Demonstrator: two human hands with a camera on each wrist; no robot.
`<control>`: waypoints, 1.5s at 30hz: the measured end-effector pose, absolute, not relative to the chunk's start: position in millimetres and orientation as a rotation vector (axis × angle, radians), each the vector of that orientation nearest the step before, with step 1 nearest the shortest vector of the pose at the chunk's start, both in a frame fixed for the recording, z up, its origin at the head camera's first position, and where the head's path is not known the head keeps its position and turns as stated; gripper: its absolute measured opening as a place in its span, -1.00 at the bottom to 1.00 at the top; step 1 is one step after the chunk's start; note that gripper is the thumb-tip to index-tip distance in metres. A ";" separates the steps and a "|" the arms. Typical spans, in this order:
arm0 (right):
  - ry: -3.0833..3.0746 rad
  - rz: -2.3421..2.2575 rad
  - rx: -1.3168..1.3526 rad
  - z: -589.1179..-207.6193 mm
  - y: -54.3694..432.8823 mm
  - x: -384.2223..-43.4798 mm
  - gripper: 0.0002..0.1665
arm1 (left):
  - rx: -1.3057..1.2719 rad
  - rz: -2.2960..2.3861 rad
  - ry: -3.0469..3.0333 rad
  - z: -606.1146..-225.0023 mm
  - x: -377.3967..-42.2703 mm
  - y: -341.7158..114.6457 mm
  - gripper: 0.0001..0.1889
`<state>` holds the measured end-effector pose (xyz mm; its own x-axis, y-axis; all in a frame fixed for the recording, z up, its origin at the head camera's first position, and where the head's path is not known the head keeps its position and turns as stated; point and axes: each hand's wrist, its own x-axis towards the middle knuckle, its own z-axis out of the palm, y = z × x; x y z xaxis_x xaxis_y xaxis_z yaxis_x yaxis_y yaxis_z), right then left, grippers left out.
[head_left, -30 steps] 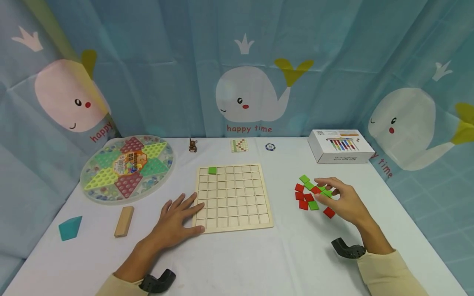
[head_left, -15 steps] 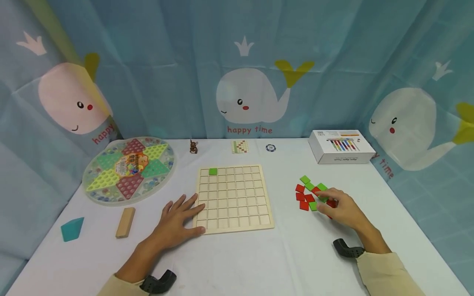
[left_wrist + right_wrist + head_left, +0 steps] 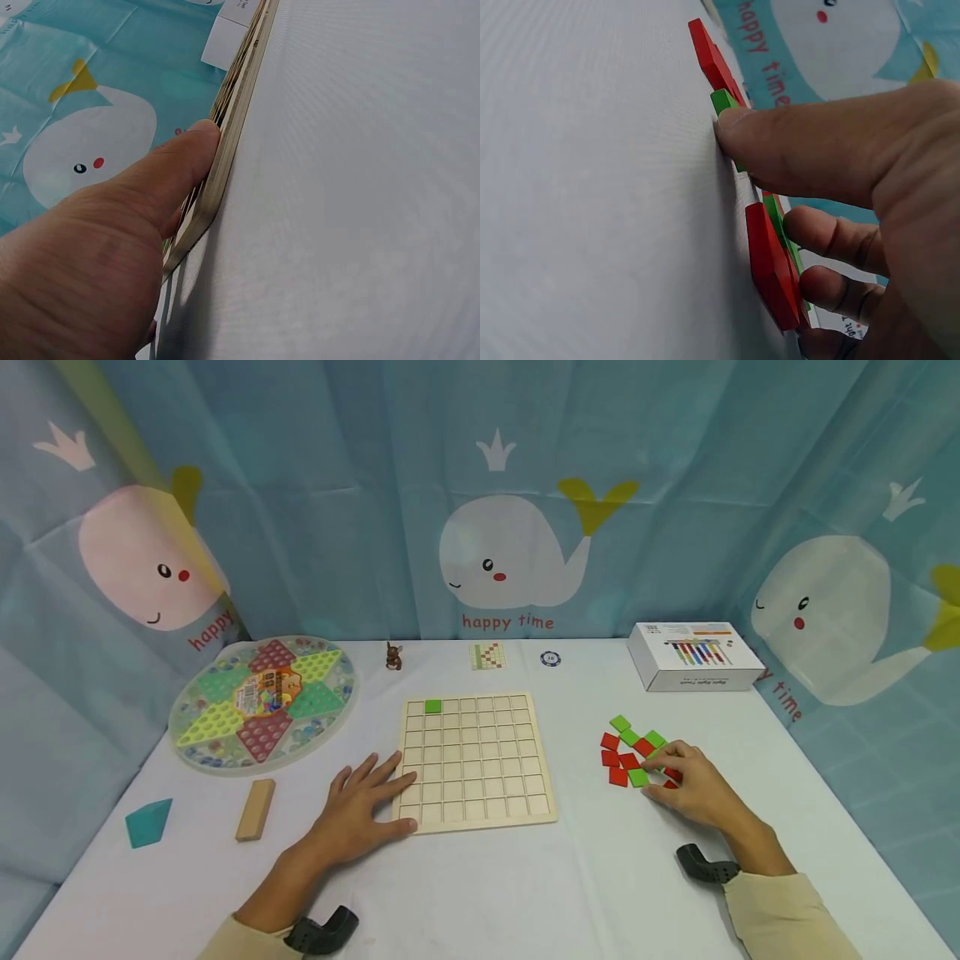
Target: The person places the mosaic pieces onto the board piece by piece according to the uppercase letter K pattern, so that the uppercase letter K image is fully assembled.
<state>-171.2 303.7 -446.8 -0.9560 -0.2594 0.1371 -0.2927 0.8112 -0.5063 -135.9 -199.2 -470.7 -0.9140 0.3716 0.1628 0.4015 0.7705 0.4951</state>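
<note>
A wooden grid board [image 3: 472, 763] lies on the white table, with one green square tile [image 3: 433, 706] in a cell of its far row. My left hand [image 3: 360, 814] rests spread on the board's left edge; in the left wrist view its thumb [image 3: 176, 161] lies on the board's rim. To the right of the board, my right hand [image 3: 693, 785] is down at a loose group of red and green tiles. Its thumb [image 3: 802, 142] and index finger pinch a green tile [image 3: 637, 777] at its edges. Red tiles [image 3: 769, 262] lie under and beside the other fingers, partly hidden.
A round star-patterned game board [image 3: 258, 702] lies at the left, with a teal block [image 3: 148, 822] and a wooden block [image 3: 256, 810] in front. Along the back stand a small brown figurine [image 3: 393, 656], a pattern card [image 3: 488, 656], a chip [image 3: 551, 658] and a white box [image 3: 693, 657].
My right hand has come down from above the tiles, and its thumb and index finger have closed on a green tile. The left hand stays on the board.
</note>
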 end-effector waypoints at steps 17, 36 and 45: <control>-2.848 0.937 0.347 -436.7 302.9 -169.8 -0.74 | -0.634 -0.839 -2.893 -473.4 -138.5 -200.2 -0.25; -2.658 1.112 0.381 -377.7 266.1 -170.4 -0.68 | -0.634 -0.834 -2.900 -471.7 -137.7 -196.1 -0.24; -2.546 1.212 0.507 -351.0 218.9 -185.4 -0.66 | -0.615 -0.829 -2.902 -470.8 -136.0 -197.9 -0.25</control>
